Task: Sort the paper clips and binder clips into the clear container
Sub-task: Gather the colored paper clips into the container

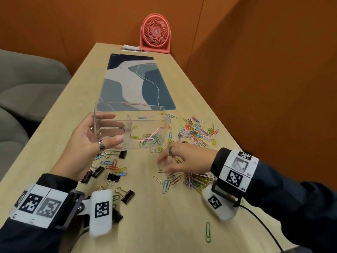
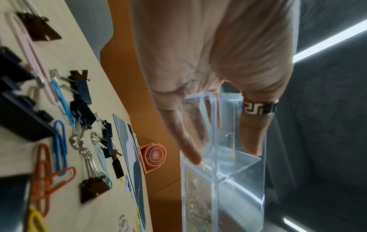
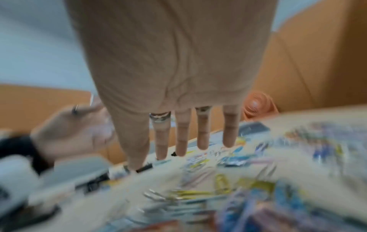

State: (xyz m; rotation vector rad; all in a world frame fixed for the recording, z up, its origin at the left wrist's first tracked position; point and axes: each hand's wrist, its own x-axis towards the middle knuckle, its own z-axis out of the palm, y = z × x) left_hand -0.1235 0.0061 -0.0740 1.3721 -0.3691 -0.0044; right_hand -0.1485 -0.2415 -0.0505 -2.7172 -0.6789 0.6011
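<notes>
A person sits at a long pale wooden desk (image 1: 60, 114) seen from a head camera. Just left of centre, the left hand (image 1: 85, 143) grips the left end of a clear container (image 1: 130, 125), thumb on the near wall and fingers wrapped around the far side; its near edge is tilted up off the desk. A clear divider splits the container into two compartments: the left one, inside the grip, looks nearly bare, while the right one holds a small heap of coloured paper clips (image 1: 148, 138). At about 4 o'clock from the container, the right hand (image 1: 184, 158) hovers palm down low over the desk, fingers spread and nearly straight, holding nothing; the right wrist view is too blurred to add detail. Loose paper clips in many colours lie scattered to the container's 3 o'clock (image 1: 197, 131), and another pile sits under the right wrist at 5 o'clock (image 1: 197, 179). Black binder clips (image 1: 127, 195) lie on the desk at 6 to 7 o'clock from the container, mixed with a few blue, orange and yellow clips. One green paper clip (image 1: 207, 232) lies alone near the front edge. Farther away, at 12 o'clock, lies a blue and grey patterned mat (image 1: 135, 83), and beyond it a coral desk fan (image 1: 156, 32) stands against the orange wall.
</notes>
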